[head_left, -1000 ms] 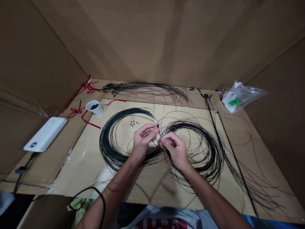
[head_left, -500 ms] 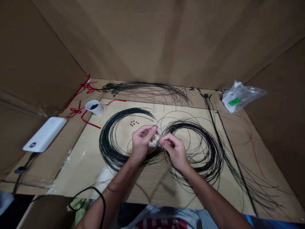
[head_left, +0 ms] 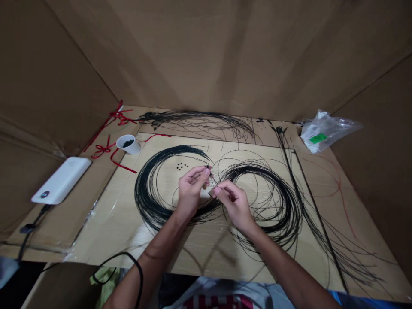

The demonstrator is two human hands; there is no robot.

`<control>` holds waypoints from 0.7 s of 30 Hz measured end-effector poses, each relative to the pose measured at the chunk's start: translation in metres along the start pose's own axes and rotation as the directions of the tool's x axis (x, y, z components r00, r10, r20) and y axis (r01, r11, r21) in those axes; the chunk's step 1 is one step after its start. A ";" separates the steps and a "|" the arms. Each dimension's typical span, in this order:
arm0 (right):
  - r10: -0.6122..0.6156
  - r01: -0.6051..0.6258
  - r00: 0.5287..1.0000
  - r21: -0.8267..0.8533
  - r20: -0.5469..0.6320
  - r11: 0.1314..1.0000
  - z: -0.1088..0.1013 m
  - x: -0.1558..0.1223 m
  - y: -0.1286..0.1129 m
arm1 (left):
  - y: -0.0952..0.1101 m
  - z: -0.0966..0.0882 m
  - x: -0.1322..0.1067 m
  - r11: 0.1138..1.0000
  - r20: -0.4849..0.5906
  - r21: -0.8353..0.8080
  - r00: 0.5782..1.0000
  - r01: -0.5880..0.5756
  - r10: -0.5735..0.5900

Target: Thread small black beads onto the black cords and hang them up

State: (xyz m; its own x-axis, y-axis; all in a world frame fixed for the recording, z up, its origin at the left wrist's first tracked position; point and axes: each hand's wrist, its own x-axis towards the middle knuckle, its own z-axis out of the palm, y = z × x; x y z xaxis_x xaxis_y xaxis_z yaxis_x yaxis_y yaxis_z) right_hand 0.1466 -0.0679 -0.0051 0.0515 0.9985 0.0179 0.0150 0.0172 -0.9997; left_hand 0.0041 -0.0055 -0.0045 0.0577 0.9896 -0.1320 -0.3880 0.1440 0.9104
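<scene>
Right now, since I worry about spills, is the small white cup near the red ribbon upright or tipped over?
Upright: the white cup stands with its mouth facing up, and small dark pieces lie inside it.

Brown cardboard walls [head_left: 206, 51] enclose a pale board [head_left: 122, 216]; dim light.

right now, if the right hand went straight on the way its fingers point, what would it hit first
Most likely the left hand: the right hand points up and left at its pinched fingertips, with only a thin black cord between them. Depth is unclear.
</scene>
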 end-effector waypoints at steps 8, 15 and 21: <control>-0.066 0.065 0.998 -0.082 -0.008 0.995 -0.004 0.004 0.001 | 0.003 -0.001 0.000 0.998 0.057 -0.008 0.996 0.067 -0.066; -0.291 0.342 0.938 -0.379 0.187 0.860 -0.015 0.014 -0.024 | 0.044 -0.005 0.009 0.995 0.069 0.095 0.998 -0.008 0.002; -0.356 0.419 0.907 -0.401 0.225 0.815 -0.027 0.024 -0.063 | 0.115 -0.003 0.005 0.929 0.109 0.238 0.959 -0.282 0.263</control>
State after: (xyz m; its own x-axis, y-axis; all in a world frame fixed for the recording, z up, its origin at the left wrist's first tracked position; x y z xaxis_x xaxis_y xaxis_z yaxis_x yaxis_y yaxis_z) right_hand 0.1741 -0.0462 0.0590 -0.1832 0.9112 0.3690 0.4343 0.4118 -0.8011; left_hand -0.0435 0.0166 0.0983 0.0534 0.9863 0.1559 -0.1575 -0.1459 0.9767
